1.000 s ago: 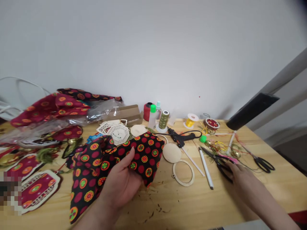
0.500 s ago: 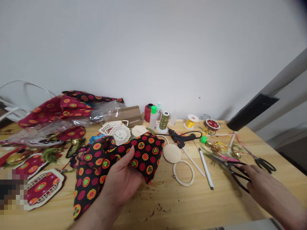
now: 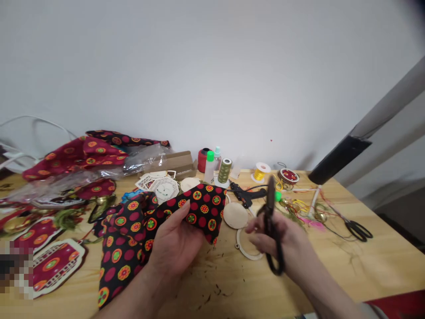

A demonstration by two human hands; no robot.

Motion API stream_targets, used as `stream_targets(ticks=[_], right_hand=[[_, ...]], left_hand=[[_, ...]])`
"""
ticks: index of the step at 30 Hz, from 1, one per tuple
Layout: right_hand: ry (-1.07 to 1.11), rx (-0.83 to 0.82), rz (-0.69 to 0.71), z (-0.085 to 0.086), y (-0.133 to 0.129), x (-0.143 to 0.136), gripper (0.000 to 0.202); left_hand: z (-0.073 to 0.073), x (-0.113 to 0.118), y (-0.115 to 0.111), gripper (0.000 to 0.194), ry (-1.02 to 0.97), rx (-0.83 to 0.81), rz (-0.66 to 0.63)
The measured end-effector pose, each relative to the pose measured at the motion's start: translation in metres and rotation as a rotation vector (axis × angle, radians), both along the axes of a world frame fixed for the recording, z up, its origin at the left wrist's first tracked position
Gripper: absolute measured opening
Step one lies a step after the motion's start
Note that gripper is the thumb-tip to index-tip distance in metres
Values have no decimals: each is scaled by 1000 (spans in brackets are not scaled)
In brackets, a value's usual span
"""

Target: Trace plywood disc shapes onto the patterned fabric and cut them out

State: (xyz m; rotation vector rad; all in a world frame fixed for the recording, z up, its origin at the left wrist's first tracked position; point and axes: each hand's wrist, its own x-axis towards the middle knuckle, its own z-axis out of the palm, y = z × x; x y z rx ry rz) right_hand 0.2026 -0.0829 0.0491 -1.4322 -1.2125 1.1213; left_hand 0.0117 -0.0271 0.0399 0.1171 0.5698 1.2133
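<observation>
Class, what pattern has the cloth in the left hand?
Black cloth with purplish-red dots and bright round flowers; head view.

Black cloth (image 3: 136,227) — maroon dots, orange-and-green flowers, dark scissors (image 3: 271,204), olive thread cone (image 3: 225,171)

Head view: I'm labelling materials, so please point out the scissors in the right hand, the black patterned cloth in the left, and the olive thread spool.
Scissors (image 3: 271,201): head view, on the blades.
Black patterned cloth (image 3: 151,223): head view, flower near its middle.
Olive thread spool (image 3: 225,172): head view, on the wound thread.
</observation>
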Motion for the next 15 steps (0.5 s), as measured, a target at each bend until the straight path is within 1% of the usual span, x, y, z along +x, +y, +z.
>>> stream_targets(ticks=[2, 5, 9, 12, 15], right_hand=[[105, -25, -25, -7, 18, -19, 34], [193, -69, 25, -14, 36, -33, 35], [306, -80, 86, -17, 41, -43, 32], [381, -74, 64, -19, 41, -46, 32], [439, -68, 30, -17, 44, -45, 29]], left_hand=[[1, 1, -1, 40, 7, 18, 1], [-1, -1, -2, 41, 14, 48, -7], [-5, -4, -3, 41, -14, 101, -33], [-5, -6, -1, 40, -15, 126, -50], [0, -6, 3, 39, 0, 109, -36]])
